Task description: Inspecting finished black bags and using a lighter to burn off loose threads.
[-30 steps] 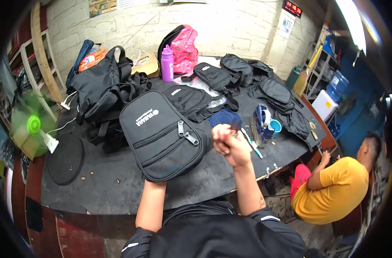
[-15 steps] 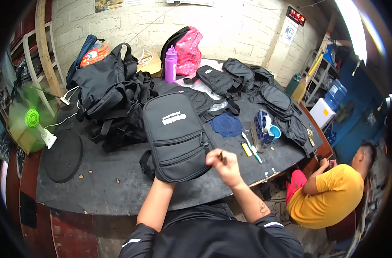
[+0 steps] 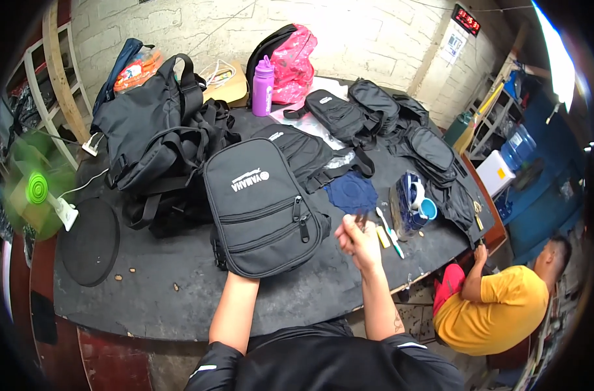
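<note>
A black sling bag (image 3: 264,205) with a white print and two front zippers lies tilted at the middle of the table. My left hand (image 3: 243,284) reaches under its near end; only the wrist shows, and the fingers are hidden behind the bag. Just right of the bag, my right hand (image 3: 357,242) is raised and closed on a small dark tool (image 3: 361,219), too blurred to name. Beyond that hand lies a dark blue cloth (image 3: 352,193). A white and teal toothbrush (image 3: 394,240) and a yellow piece (image 3: 383,236) are close beside it.
Black bags pile up at left (image 3: 157,137) and back right (image 3: 430,148). A purple bottle (image 3: 263,88) stands before a pink bag (image 3: 294,65). A spinning green fan (image 3: 37,188) is at the left edge. A person in yellow (image 3: 499,306) crouches by the table's right side.
My right hand has moved from the bag's edge to the right, away from it. The bag has shifted slightly left and turned. The person in yellow has moved an arm.
</note>
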`<control>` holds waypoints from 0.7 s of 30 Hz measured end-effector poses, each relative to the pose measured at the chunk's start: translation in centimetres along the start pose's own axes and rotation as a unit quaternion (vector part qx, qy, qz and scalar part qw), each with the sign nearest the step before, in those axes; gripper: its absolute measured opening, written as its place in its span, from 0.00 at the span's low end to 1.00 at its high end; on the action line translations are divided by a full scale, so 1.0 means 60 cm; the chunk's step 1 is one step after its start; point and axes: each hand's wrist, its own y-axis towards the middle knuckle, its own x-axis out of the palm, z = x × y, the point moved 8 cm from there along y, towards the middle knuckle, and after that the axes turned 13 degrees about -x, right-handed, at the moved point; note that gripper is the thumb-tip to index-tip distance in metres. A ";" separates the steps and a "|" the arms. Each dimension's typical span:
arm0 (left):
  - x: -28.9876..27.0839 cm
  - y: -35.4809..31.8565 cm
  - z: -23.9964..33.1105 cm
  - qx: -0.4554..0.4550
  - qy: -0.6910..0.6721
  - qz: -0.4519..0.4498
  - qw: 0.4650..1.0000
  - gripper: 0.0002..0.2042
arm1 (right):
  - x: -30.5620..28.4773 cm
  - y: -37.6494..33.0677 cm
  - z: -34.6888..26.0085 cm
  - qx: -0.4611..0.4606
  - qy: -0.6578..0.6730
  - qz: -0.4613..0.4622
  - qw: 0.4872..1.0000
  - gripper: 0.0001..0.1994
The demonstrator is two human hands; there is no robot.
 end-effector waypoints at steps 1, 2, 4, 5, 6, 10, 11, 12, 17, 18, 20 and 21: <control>0.002 0.003 0.003 0.004 0.002 0.004 1.000 0.26 | 0.024 -0.003 -0.004 0.051 -0.044 -0.067 0.995 0.16; 0.003 0.007 0.003 0.008 0.001 0.017 1.000 0.26 | 0.041 -0.006 -0.002 0.099 -0.089 -0.131 0.982 0.17; 0.001 0.017 0.001 0.015 0.003 0.031 0.999 0.26 | 0.064 -0.002 0.011 0.117 -0.005 -0.161 0.980 0.17; 0.005 0.022 0.000 0.024 -0.016 -0.002 1.000 0.27 | 0.064 -0.001 0.020 0.124 0.099 -0.145 0.977 0.14; 0.012 0.026 0.000 0.034 -0.034 -0.035 0.998 0.27 | 0.058 0.006 0.026 0.125 0.101 -0.146 0.976 0.14; 0.019 0.033 0.000 0.031 -0.031 -0.021 0.999 0.27 | 0.059 0.032 0.008 0.122 0.390 -0.050 0.911 0.08; 0.015 0.032 0.002 0.032 -0.001 0.034 0.999 0.26 | 0.058 0.036 0.007 0.118 0.403 -0.042 0.907 0.08; 0.008 0.029 0.005 0.033 0.030 0.090 0.995 0.26 | 0.058 0.040 0.007 0.114 0.416 -0.035 0.902 0.08; 0.052 0.021 0.000 0.031 -0.036 -0.031 0.998 0.25 | 0.068 0.051 0.004 0.078 0.338 -0.046 0.937 0.07; 0.068 0.021 -0.003 0.018 -0.079 -0.067 0.994 0.25 | 0.066 0.054 0.005 0.057 0.268 -0.046 0.961 0.07; 0.080 0.017 0.003 0.028 -0.075 -0.044 0.996 0.25 | 0.075 0.052 0.003 0.043 0.257 -0.066 0.963 0.08; 0.078 0.017 0.008 0.034 -0.074 -0.021 0.996 0.25 | 0.078 0.051 -0.003 0.038 0.267 -0.060 0.961 0.08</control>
